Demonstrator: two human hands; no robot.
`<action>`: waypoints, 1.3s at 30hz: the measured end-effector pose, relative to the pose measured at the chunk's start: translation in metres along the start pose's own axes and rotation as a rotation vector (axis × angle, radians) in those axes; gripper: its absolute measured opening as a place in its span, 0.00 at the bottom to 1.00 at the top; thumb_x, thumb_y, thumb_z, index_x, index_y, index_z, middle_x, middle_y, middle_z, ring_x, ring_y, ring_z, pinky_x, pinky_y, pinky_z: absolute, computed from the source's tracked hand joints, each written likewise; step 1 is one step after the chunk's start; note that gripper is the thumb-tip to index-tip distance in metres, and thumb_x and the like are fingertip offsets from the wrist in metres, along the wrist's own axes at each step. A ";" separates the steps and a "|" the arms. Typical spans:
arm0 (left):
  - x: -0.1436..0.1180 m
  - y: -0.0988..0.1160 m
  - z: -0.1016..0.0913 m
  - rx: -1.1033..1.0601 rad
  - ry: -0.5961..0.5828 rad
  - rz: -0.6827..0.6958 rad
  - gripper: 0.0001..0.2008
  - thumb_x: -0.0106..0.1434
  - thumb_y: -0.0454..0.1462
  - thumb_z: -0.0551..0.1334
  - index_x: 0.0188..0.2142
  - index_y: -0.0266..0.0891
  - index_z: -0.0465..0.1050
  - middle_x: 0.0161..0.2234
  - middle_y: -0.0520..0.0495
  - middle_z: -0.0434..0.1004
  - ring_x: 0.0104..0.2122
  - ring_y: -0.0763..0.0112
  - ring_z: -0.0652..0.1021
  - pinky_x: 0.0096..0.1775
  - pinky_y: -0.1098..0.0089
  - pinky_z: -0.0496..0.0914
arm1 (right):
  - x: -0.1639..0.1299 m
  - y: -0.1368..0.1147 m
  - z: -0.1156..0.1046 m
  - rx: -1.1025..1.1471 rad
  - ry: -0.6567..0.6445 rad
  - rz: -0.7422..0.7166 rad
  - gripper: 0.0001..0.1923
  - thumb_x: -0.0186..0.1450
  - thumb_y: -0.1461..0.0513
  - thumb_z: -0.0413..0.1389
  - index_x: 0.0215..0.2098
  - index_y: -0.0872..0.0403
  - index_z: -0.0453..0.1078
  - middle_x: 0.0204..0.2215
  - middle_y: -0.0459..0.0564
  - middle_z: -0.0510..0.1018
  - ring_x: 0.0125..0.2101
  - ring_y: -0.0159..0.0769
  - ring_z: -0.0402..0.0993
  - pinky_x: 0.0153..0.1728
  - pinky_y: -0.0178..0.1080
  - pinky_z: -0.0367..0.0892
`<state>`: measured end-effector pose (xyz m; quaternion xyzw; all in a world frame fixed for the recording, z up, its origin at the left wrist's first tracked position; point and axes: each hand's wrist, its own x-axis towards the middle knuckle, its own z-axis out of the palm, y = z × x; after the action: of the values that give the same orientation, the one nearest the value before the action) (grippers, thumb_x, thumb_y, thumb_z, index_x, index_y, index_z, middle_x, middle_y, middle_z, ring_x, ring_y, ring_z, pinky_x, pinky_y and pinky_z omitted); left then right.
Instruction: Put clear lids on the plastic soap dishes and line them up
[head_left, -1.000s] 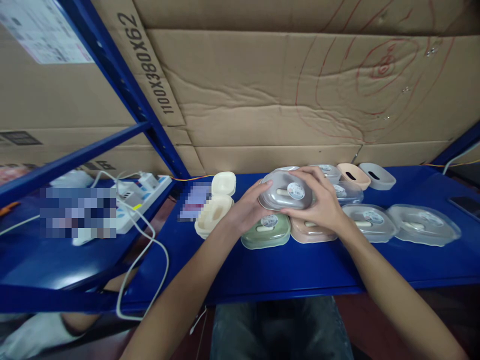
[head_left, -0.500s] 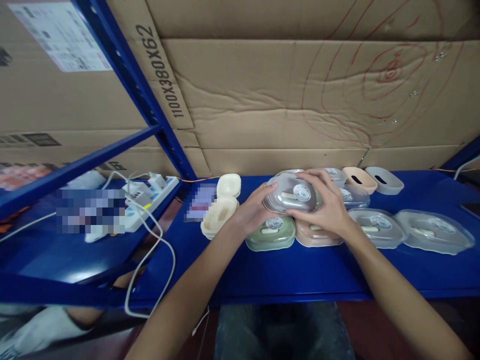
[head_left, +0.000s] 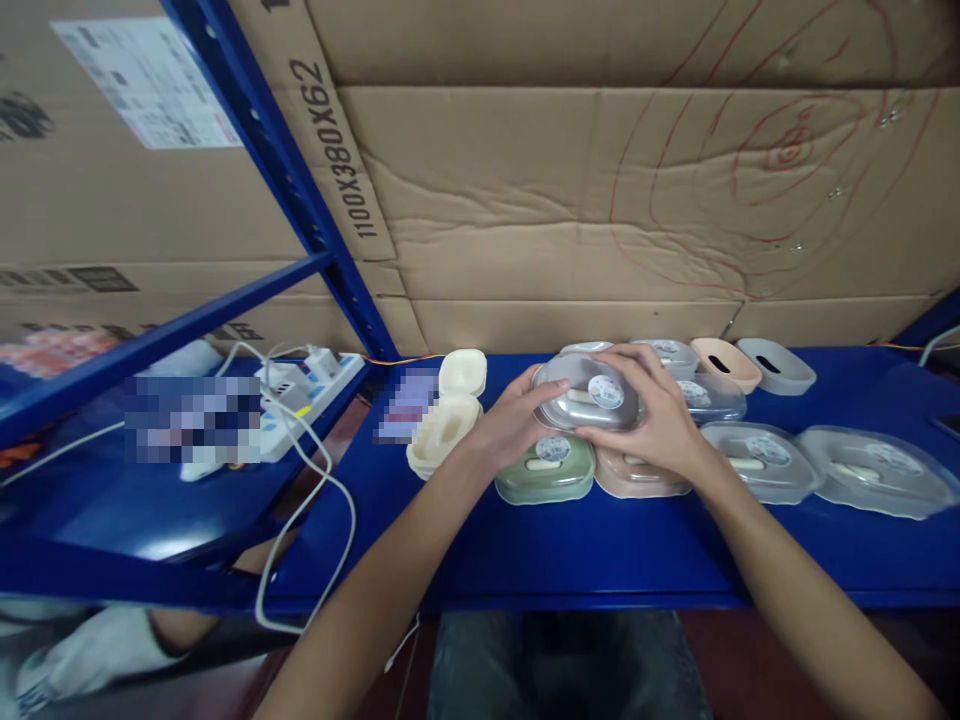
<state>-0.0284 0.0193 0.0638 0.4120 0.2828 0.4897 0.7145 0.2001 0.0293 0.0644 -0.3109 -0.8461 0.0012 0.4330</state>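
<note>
Between my two hands is a grey plastic box with a clear lid (head_left: 616, 412), a round sticker and a pale strip on top. My left hand (head_left: 517, 420) grips its left side, thumb lying over the lid. Curled round the right side is my right hand (head_left: 660, 410), fingers along the far edge and thumb at the near edge. Under and in front of it sit a green lidded box (head_left: 545, 482) and a pink lidded box (head_left: 637, 480), the pink one partly covered by my right hand. Another lidded box behind the held one is mostly hidden.
To the right lie two grey lidded boxes (head_left: 761, 470). Behind them are more clear-lidded boxes (head_left: 709, 400), a peach slotted piece (head_left: 724, 362) and a grey slotted piece (head_left: 776, 368). Cream containers (head_left: 444, 440) stand left. A power strip (head_left: 330, 385) with cables lies beyond the blue post.
My left thumb has slid from the box's edge onto its lid, partly covering the pale strip. Both hands still hold the box at nearly the same spot; the view has shifted slightly.
</note>
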 end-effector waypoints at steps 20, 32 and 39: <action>0.003 -0.001 -0.006 0.054 -0.010 0.032 0.19 0.61 0.40 0.78 0.48 0.42 0.78 0.49 0.41 0.83 0.53 0.49 0.83 0.51 0.53 0.77 | -0.001 -0.001 0.004 0.035 -0.055 0.050 0.43 0.64 0.44 0.73 0.73 0.39 0.66 0.65 0.57 0.72 0.65 0.60 0.73 0.65 0.66 0.72; 0.001 0.000 -0.003 0.068 0.032 0.064 0.24 0.61 0.45 0.78 0.52 0.38 0.78 0.51 0.36 0.85 0.55 0.45 0.84 0.51 0.53 0.80 | 0.000 0.002 0.001 0.068 -0.100 0.083 0.50 0.62 0.43 0.75 0.77 0.37 0.62 0.65 0.56 0.74 0.63 0.58 0.75 0.63 0.63 0.74; 0.003 0.002 -0.004 0.118 0.091 0.106 0.26 0.57 0.43 0.79 0.52 0.38 0.79 0.49 0.40 0.85 0.51 0.52 0.84 0.47 0.61 0.78 | 0.003 0.006 0.004 0.365 -0.004 0.246 0.39 0.69 0.39 0.67 0.73 0.39 0.68 0.67 0.55 0.76 0.66 0.56 0.74 0.67 0.64 0.71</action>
<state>-0.0317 0.0236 0.0630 0.4451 0.3212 0.5276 0.6484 0.1990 0.0364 0.0621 -0.3283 -0.7885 0.2077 0.4768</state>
